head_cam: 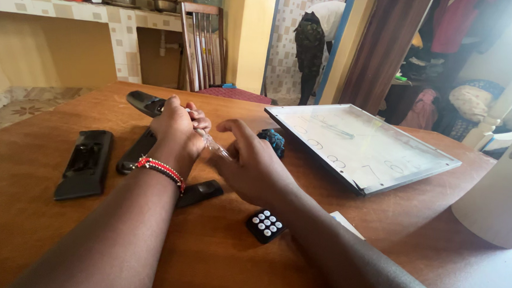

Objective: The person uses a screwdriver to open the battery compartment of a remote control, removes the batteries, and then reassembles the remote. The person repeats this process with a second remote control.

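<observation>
Brown wooden counter [54, 225] carries all. Square wall clock [364, 143] lies flat at right, face up. Black remote shell [85, 163] left, well apart. Left hand [176, 135] fisted tight round clear-handled tool [213, 144]; right hand [251, 164] loosely curled, touching tool tip. Black keypad piece [265, 225] near right wrist.

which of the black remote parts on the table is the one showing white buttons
The small black keypad piece nearest the camera, beside the right forearm. The long black pieces left of the left hand show no white buttons.
</observation>
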